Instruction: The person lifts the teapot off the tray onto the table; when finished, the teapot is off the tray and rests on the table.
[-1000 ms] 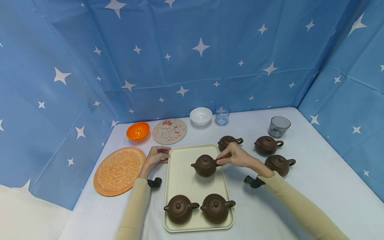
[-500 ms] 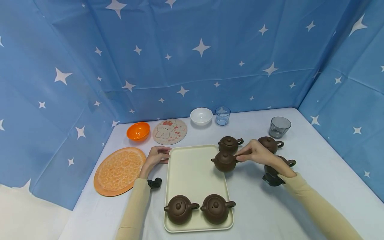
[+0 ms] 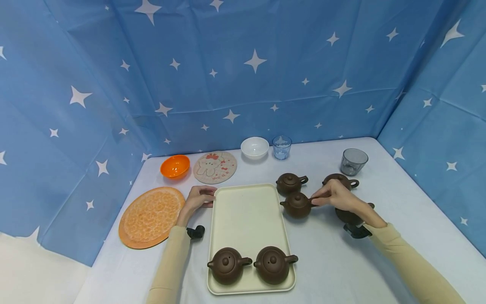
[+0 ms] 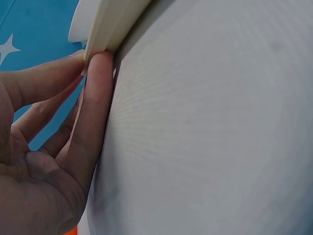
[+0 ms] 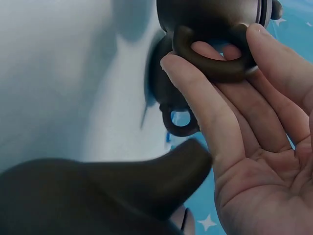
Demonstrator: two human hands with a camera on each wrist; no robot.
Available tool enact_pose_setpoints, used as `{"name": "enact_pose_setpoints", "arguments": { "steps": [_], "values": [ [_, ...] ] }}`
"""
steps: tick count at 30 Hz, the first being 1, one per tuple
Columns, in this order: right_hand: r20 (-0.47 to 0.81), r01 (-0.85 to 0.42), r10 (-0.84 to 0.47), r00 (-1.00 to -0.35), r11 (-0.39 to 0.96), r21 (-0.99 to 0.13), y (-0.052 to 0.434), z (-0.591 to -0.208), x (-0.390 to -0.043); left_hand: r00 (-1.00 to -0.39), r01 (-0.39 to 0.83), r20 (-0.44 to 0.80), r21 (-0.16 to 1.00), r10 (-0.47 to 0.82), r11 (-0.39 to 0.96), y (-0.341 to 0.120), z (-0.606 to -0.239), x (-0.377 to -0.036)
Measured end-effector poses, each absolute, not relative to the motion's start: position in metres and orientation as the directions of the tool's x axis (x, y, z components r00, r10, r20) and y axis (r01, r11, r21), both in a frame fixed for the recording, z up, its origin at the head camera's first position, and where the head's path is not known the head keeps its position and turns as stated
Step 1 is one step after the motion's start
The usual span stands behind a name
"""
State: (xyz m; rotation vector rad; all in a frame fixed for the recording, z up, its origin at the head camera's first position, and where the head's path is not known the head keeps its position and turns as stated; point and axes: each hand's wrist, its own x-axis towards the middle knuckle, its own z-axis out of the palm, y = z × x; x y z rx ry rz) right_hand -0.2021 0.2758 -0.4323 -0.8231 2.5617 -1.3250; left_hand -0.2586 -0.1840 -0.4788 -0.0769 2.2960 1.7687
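The right hand (image 3: pixel 334 196) is pinching the handle of a brown teapot (image 3: pixel 297 205), fingers curled round the loop. The teapot is sitting right of centre in the frame, on the desk (image 3: pixel 398 219) just beside the tray (image 3: pixel 243 211). The left hand (image 3: pixel 197 198) is resting with relaxed fingers against the tray's upper-left corner, gripping nothing.

Head view high, facing down; wrist views close, perhaps sharing tray (image 3: pixel 247 211).
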Motion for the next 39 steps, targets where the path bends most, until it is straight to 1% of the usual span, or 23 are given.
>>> {"name": "enact_pose_setpoints", "arguments": {
  "steps": [4,8,13,21,29,39],
  "values": [
    [0.110,-0.387,-0.534,-0.838,0.441,-0.810,0.2775,-0.4348,-0.2029,-0.971,-0.182,-0.216,0.946,0.106,0.267,-0.1846,-0.4791,-0.2588],
    [0.089,-0.369,-0.526,-0.846,0.457,-0.810,0.2774,-0.4368,-0.2032,-0.971,-0.170,-0.207,0.948,0.116,0.269,-0.1853,-0.4789,-0.2585],
    [0.090,-0.373,-0.521,-0.849,0.471,-0.799,0.2773,-0.4387,-0.2024,-0.972,-0.173,-0.208,0.947,0.110,0.270,-0.1848,-0.4788,-0.2581],
    [0.088,-0.385,-0.547,-0.833,0.457,-0.802,0.2734,-0.4380,-0.2026,-0.971,-0.175,-0.211,0.948,0.113,0.264,-0.1848,-0.4772,-0.2572],
    [0.068,-0.399,-0.560,-0.826,0.494,-0.773,0.2750,-0.4394,-0.2030,-0.969,-0.188,-0.221,0.947,0.106,0.262,-0.1847,-0.4788,-0.2581],
    [0.052,-0.402,-0.558,-0.828,0.526,-0.749,0.2753,-0.4365,-0.2011,-0.964,-0.192,-0.230,0.948,0.131,0.252,-0.1861,-0.4767,-0.2590]
  ]
}}
